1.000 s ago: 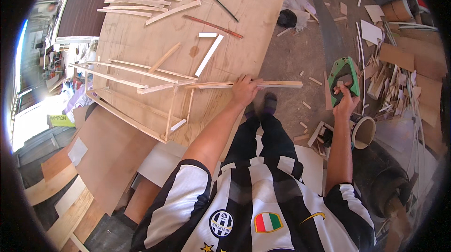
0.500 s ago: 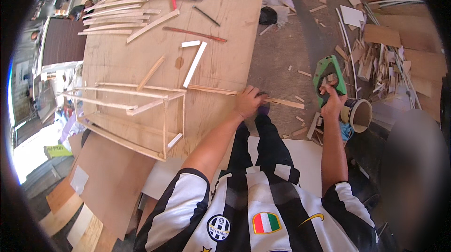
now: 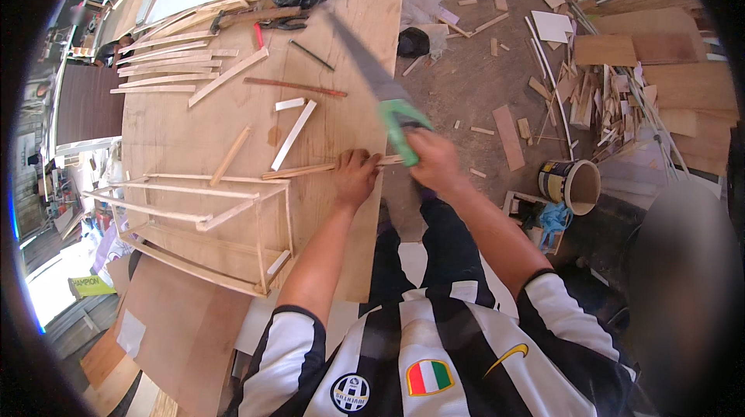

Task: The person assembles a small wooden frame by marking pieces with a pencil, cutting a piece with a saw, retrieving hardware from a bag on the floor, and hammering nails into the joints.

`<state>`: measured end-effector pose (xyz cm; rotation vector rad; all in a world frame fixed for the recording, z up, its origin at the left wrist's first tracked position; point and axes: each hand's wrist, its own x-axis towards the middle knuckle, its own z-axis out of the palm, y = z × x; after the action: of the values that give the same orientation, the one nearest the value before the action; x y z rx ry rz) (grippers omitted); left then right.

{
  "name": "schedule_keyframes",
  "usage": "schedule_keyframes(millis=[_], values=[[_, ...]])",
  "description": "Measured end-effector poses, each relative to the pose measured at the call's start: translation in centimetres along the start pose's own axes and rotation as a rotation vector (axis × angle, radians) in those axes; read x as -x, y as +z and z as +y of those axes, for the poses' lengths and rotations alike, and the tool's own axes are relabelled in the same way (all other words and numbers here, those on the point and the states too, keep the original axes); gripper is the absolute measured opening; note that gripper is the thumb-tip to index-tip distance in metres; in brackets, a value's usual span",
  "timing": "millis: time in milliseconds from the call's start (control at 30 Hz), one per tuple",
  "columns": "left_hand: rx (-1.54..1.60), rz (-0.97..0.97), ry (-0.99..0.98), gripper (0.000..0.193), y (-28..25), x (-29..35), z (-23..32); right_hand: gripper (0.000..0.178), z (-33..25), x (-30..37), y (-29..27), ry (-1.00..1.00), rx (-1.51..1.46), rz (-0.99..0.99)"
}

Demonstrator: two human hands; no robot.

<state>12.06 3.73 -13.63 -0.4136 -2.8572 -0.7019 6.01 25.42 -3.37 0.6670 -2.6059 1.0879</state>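
Plywood table (image 3: 349,118), scrap-littered floor (image 3: 458,91): left hand (image 3: 357,178) apparently grips a wooden strip (image 3: 306,172), right hand (image 3: 437,161) a saw (image 3: 379,80).

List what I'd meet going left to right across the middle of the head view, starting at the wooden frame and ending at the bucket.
Wooden frame, left hand, right hand, flat wood scrap, bucket.

Found the strip (image 3: 303,172) on the table (image 3: 349,122), the frame (image 3: 205,223) to its left, slats (image 3: 171,64) and pliers (image 3: 283,25) beyond, the bucket (image 3: 552,178) on the floor (image 3: 446,79) to the right.
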Motion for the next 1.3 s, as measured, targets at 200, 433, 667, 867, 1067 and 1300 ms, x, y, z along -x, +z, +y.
schedule_keyframes(millis=[200,433,667,867,1067,1300], values=[[0.185,0.073,-0.386,0.034,1.5,2.7,-0.9,0.033,3.5,-6.7,8.9,-0.329,-0.007,-0.389],[-0.304,0.113,-0.483,0.035,0.3,-3.9,3.7,0.036,10.6,-10.1,10.1,-0.434,-0.186,-0.502],[0.069,0.345,-0.518,0.036,4.6,-20.4,11.8,0.037,19.3,-13.8,2.9,-0.074,-0.374,-0.433],[0.721,0.182,-0.933,0.034,17.8,-34.2,9.3,0.035,34.5,-15.9,4.0,0.186,-0.212,-0.254],[0.633,0.082,-1.117,0.045,32.0,-39.7,3.6,0.034,48.9,-17.6,7.9,0.325,-0.079,-0.468],[0.549,0.023,-1.175,0.050,50.0,-44.0,-5.4,0.040,68.2,-20.2,15.4,0.153,0.006,-0.730]])
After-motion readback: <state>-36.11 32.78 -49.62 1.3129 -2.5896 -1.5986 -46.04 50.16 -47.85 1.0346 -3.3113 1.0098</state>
